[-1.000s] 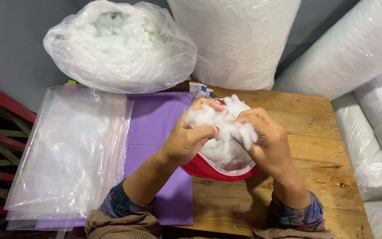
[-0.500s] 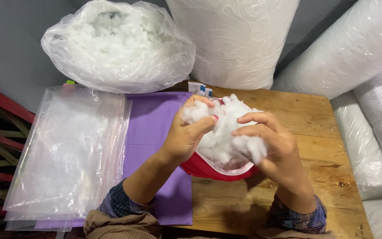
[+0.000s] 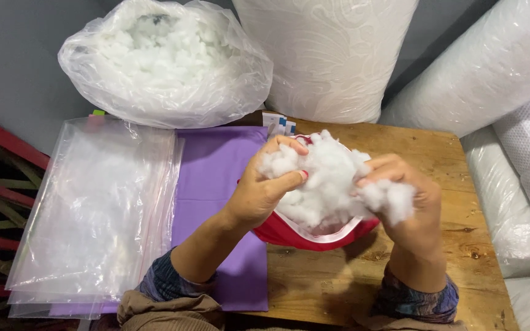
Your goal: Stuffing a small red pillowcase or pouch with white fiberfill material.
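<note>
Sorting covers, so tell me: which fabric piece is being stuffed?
The red cover between both hands, bulging with white filling; the purple cloth lies flat.

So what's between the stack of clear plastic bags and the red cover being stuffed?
In the head view, purple fabric lies flat between the clear plastic bags and the red cover, with the left hand above its edge.

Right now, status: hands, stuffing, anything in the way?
Left hand and right hand both gripping white fibre stuffing. Clump sits over open red cover. Nothing between hands; purple fabric lies beside.
</note>
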